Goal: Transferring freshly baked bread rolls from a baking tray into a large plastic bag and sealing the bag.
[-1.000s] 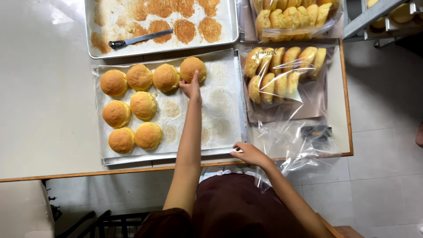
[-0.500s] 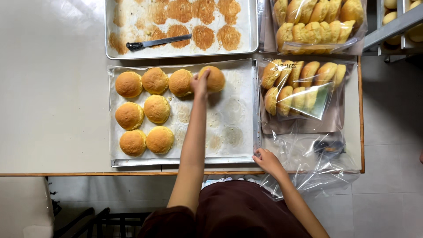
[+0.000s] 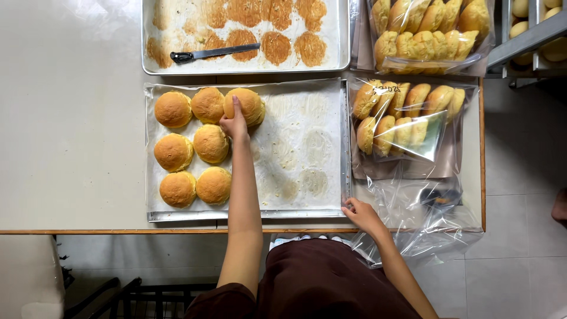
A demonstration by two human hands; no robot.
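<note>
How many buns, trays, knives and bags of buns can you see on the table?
Loose buns on the near tray: 8, with the left hand on a stacked pair
Metal trays: 2
Knives: 1
Filled bags of buns: 2
Total: 13
The right hand rests at the near tray's corner.

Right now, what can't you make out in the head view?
- Left hand covers part of two stacked buns; grip underneath hidden.
- Right hand at the tray corner: fingers partly hidden by the clear bags.
- A dark item under the bags: blurred by plastic.
- Top tray and top bun bag: cut by the upper edge.
</note>
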